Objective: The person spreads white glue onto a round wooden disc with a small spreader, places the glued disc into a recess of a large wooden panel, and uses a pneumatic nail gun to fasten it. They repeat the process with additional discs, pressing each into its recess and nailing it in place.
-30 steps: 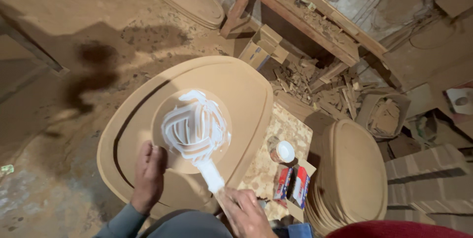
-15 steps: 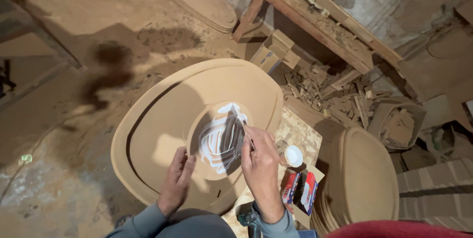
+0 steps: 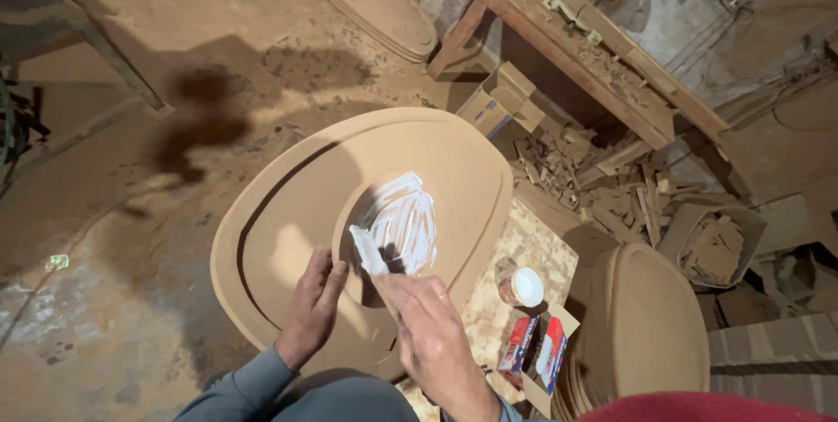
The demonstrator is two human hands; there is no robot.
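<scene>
Right hand [image 3: 434, 335] pinching spreader [image 3: 370, 252] over glue [image 3: 403, 221] on oval board [image 3: 349, 212] – left hand [image 3: 312, 304] spread flat on board, lower centre – jar [image 3: 526, 286] right

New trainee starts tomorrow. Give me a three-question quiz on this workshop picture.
1. True or false: the left hand rests flat on the large board.
2. The right hand holds a: A) hammer B) spreader C) drill
3. What colour is the glue smeared on the oval piece?

Key: 1 true; 2 B; 3 white.
</scene>
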